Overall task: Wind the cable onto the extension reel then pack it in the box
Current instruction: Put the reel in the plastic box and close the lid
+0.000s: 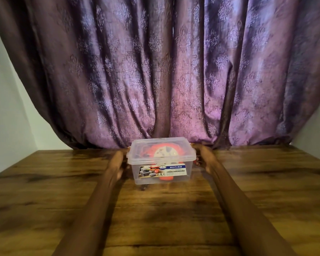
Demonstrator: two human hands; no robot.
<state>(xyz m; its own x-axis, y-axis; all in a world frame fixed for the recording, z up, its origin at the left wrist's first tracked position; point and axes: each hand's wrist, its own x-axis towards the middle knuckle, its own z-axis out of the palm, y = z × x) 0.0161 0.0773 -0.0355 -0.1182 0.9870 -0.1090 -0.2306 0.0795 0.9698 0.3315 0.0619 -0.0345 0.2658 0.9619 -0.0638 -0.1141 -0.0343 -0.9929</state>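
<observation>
Box held at both ends

Hands frame the clear box (162,161) near the twelve o'clock edge of our wooden surface (44,191), in front of the purple curtain (155,71). Our left hand (116,164) presses its nine o'clock end, our right hand (204,158) its three o'clock end, fingers around the lid latches. The lid (151,145) is on; the orange reel (164,153) lies inside.

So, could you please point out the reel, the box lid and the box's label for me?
reel (166,151), head view, on its pale round face, seen through the lid.
box lid (146,145), head view, on its clear top surface.
label (174,169), head view, on its printed middle.
</observation>
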